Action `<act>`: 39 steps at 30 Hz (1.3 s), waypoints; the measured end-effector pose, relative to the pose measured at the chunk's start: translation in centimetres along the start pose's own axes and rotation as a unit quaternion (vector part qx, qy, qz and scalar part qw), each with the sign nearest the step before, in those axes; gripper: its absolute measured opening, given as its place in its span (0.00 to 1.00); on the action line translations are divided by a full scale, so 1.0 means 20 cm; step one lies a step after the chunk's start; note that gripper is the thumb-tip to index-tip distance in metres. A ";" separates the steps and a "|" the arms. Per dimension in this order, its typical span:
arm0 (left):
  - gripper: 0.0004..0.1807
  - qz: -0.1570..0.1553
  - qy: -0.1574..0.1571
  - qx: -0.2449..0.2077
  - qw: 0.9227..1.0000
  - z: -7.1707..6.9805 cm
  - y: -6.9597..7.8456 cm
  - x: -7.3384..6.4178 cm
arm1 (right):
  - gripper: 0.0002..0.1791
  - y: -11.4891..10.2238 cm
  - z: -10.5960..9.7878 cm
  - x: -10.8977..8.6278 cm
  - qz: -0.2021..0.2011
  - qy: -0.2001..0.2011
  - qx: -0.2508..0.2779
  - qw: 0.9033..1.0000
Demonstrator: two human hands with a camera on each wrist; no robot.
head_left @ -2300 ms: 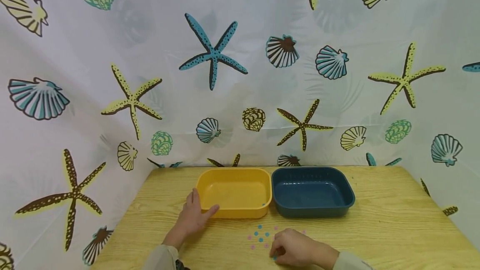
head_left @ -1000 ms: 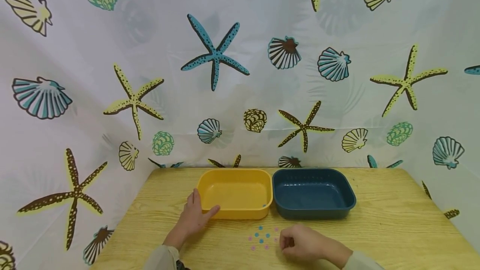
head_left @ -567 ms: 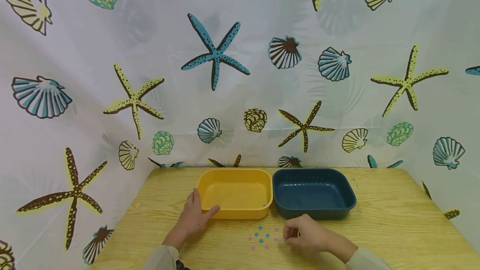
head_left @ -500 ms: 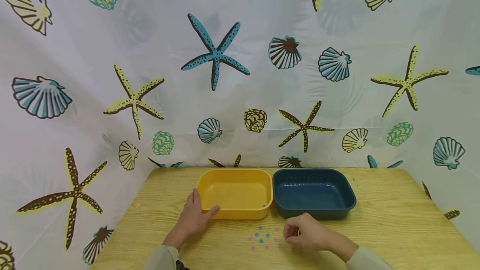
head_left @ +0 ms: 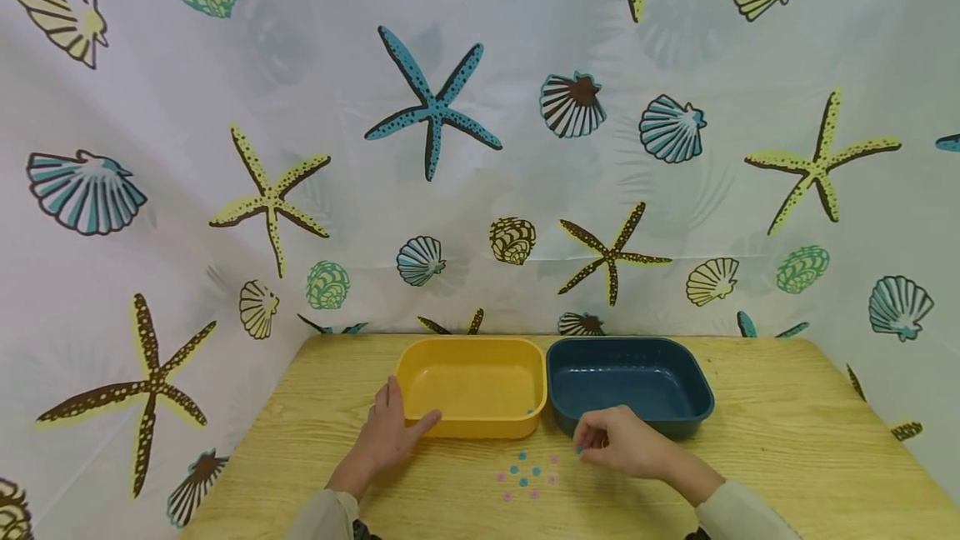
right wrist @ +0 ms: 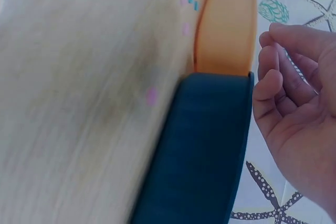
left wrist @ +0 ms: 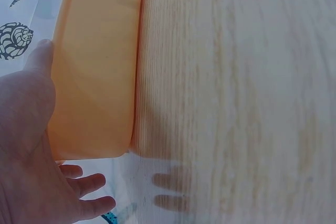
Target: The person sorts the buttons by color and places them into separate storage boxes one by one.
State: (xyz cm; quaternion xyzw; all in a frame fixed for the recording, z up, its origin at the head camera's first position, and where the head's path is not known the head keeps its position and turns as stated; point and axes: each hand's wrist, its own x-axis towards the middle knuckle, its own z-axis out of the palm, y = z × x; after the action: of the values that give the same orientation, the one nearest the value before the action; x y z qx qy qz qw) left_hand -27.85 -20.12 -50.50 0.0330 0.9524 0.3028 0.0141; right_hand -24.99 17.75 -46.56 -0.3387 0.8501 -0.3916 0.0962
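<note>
My left hand point(head_left: 387, 433) rests at the front left corner of a yellow plastic tub point(head_left: 480, 427), thumb on the front rim and fingers along the left side. In the left wrist view, several of its fingers extend past the tub's end wall. Just in front of a dark blue tub point(head_left: 678, 427), my right hand point(head_left: 622, 444) pinches a small blue button point(head_left: 580, 450) between thumb and fingertips, raised off the table. Left of this hand lie several small buttons, such as a blue button point(head_left: 522, 482) and a pink button point(head_left: 501, 477). A small blue piece point(head_left: 530, 412) sits inside the yellow tub.
Both tubs stand side by side, nearly touching, at the back of a wooden table point(head_left: 787, 440). A white curtain point(head_left: 480, 290) printed with starfish and shells surrounds the table's back and sides. Another pink button point(right wrist: 151, 96) lies near the dark blue tub in the right wrist view.
My right hand has taken a blue button from the table's front and carried it back and rightward, up to the dark blue tub's front. My left hand has stayed at the yellow tub.
</note>
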 end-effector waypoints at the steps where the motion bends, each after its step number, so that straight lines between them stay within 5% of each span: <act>1: 0.63 0.002 0.000 -0.001 1.000 0.00 0.00 0.00 | 0.05 0.00 -0.01 0.00 0.005 0.002 0.002 1.000; 17: 0.62 0.008 0.004 0.006 1.000 -0.02 0.00 0.00 | 0.03 0.00 -0.10 0.08 0.046 0.060 -0.018 0.997; 39: 0.63 0.007 0.001 -0.005 1.000 0.00 0.00 -0.01 | 0.06 -0.03 -0.06 0.25 0.024 0.053 -0.030 0.998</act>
State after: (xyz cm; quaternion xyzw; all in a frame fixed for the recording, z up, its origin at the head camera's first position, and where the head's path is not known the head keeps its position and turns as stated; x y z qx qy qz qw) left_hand -27.64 -20.19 -50.50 0.0389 0.9505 0.3080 0.0113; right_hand -28.85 14.86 -44.79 -0.2995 0.8734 -0.3807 0.0506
